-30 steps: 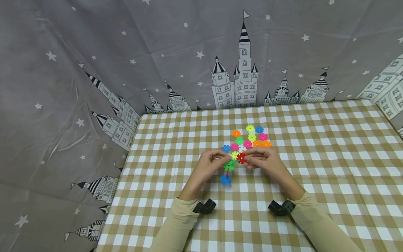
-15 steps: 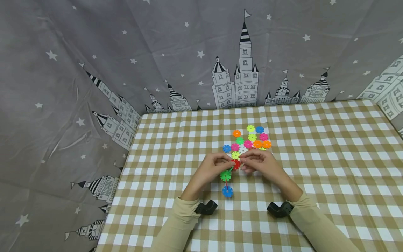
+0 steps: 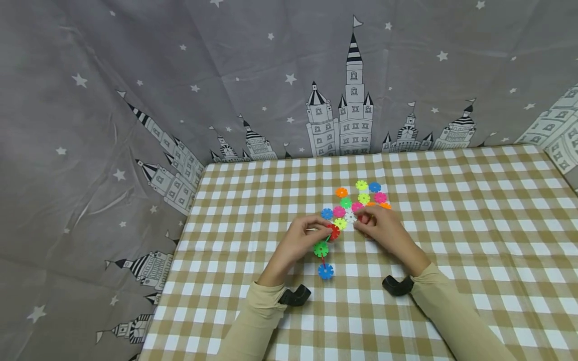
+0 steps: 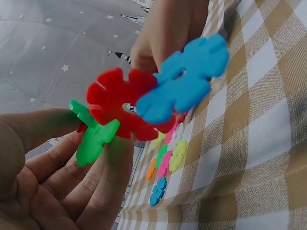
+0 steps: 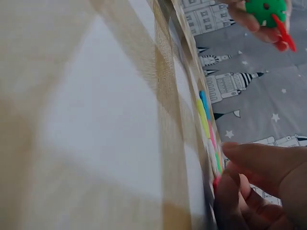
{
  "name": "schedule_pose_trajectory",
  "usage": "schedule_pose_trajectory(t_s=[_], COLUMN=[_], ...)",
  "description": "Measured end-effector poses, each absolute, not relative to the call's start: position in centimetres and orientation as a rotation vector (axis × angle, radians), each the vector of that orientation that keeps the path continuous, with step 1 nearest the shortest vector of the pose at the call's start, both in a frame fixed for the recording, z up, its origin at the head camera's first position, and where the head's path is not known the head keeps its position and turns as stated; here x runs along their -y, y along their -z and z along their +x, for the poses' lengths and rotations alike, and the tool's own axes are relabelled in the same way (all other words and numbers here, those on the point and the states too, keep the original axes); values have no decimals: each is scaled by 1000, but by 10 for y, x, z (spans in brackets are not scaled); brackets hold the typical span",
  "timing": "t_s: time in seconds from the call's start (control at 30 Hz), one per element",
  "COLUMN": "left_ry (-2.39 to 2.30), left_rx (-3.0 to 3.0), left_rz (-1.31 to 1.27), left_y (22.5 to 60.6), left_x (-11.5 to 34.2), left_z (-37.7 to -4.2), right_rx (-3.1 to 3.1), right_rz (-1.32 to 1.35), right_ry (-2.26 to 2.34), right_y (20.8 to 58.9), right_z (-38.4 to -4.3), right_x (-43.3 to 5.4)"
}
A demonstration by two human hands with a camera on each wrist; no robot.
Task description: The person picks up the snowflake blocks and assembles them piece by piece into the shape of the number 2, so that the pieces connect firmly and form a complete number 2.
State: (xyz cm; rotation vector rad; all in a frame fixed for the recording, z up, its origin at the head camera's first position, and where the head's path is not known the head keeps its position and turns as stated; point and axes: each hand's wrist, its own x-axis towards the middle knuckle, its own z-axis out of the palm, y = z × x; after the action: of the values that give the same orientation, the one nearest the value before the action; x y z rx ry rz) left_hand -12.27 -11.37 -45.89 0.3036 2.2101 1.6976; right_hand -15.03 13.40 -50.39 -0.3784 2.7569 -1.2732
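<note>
My left hand [image 3: 300, 235] pinches the upper end of a short chain of interlocking plastic discs, with a red disc [image 3: 333, 231] at its fingertips. From there hang a green disc [image 3: 321, 248], another red disc [image 4: 125, 103], and a blue disc [image 3: 325, 271] lowest. The left thumb and forefinger lie beside a green disc [image 4: 93, 136] in the left wrist view. My right hand [image 3: 381, 225] is over the near side of the loose discs, thumb and fingers bent around a red disc [image 3: 363, 219]; whether they grip it is hidden.
Loose notched discs lie flat beyond the hands, among them a white disc [image 3: 350, 216], an orange disc [image 3: 341, 192] and a blue disc [image 3: 374, 187]. A checked cloth [image 3: 253, 215] covers the table. Behind it hangs a grey castle-print curtain [image 3: 253, 60].
The right hand has left the chain and moved right to the loose discs. The left hand keeps hold of the chain, which has come down and nearer, hanging lower than a second ago.
</note>
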Motion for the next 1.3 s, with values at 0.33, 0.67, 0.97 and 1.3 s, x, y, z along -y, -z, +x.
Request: schedule_pose_trajectory(t_s=[0.33,0.67,0.97,1.3], left_ry=[-1691,-1684,-1701,-1733], left_rx=[-2189,-2213,-2186,-2135], left_rz=[292,298,275,276], left_y=[457,457,455,454], left_x=[115,113,111,110], left_z=[-122,-122,-120,-118], right_rx=[-2799,-2418,-1985,-2126], right_rz=[-476,-334,-331,-558], right_ry=[1150,1573,1950,1929], right_y=[506,505,492,481], right_z=[-166,-153,-134,-125], right_x=[-118,-132,-145,-142])
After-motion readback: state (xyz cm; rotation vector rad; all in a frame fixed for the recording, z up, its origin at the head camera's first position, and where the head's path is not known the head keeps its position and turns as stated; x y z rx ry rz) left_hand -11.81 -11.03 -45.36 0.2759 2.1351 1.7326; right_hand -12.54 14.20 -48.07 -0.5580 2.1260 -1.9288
